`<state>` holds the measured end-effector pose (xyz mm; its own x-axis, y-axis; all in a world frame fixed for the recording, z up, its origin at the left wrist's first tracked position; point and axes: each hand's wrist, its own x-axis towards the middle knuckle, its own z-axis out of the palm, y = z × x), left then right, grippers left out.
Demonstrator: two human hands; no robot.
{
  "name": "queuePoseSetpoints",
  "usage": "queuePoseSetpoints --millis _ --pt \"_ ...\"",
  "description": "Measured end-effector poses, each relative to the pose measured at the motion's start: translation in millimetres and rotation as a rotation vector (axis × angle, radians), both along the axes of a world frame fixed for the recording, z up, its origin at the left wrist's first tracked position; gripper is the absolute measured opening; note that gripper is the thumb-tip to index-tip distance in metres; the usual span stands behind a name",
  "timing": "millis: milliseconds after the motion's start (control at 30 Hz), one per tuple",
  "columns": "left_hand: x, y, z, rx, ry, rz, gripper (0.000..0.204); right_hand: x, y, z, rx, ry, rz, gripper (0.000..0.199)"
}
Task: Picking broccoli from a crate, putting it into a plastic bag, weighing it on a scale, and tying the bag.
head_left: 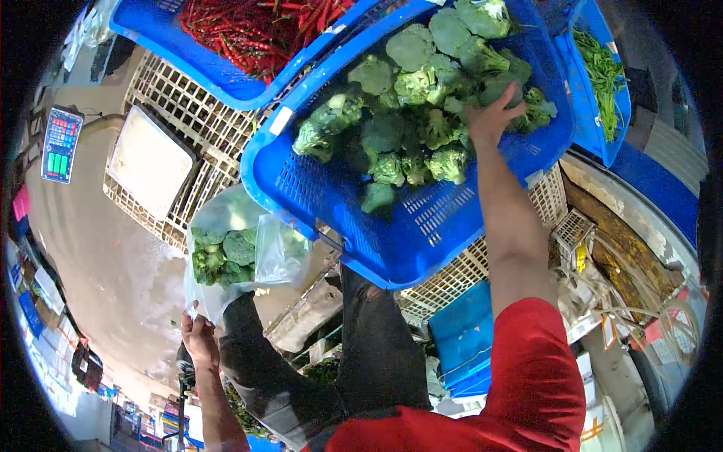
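Observation:
My left hand (pixel 199 338) is closed on the edge of a clear plastic bag (pixel 277 252). Several green broccoli heads (pixel 224 256) show through the bag, which hangs beside the near left corner of a blue plastic basket (pixel 361 252). Over the right part of that basket reaches my right hand (pixel 493 114), its fingers apart, on or just above the loose broccoli (pixel 438 129). Some of its fingertips are hard to make out against the heads. The broccoli lies piled towards the basket's far side, some heads showing their cut stalks.
A second blue basket (pixel 256 98) at the far left holds red chillies (pixel 241 34). Long green vegetables (pixel 600 83) fill another at the right. Beige slatted crates (pixel 162 87) stand underneath. At the left are a white scale platform (pixel 151 162) and its keypad display (pixel 62 145).

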<state>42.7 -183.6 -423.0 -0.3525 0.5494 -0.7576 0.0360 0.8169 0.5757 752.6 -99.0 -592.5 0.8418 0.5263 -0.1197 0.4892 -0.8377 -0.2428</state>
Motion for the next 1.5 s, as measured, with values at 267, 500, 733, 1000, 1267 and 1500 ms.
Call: queuePoseSetpoints --millis 267,500,733,1000,1267,1500 --pt "1 0 -4 -0.036 0.019 -0.039 0.037 38 -17 5 0.157 0.027 0.123 0.119" --pt "-11 3 -1 -0.144 0.110 0.102 0.042 61 -75 36 0.339 0.019 0.393 0.101" --pt "5 12 2 -0.003 -0.157 0.168 0.035 -113 -170 131 0.209 1.175 -0.280 0.077" --pt "-12 19 18 -0.044 -0.198 0.184 0.032 -486 -117 82 0.293 1.606 0.562 0.097" --pt "-36 16 17 -0.090 -0.323 0.271 0.035 -511 -198 48 -0.169 1.257 -0.290 0.099" --pt "-63 19 16 0.062 -0.332 0.283 0.023 -340 -125 165 -0.230 2.186 -0.101 0.046"
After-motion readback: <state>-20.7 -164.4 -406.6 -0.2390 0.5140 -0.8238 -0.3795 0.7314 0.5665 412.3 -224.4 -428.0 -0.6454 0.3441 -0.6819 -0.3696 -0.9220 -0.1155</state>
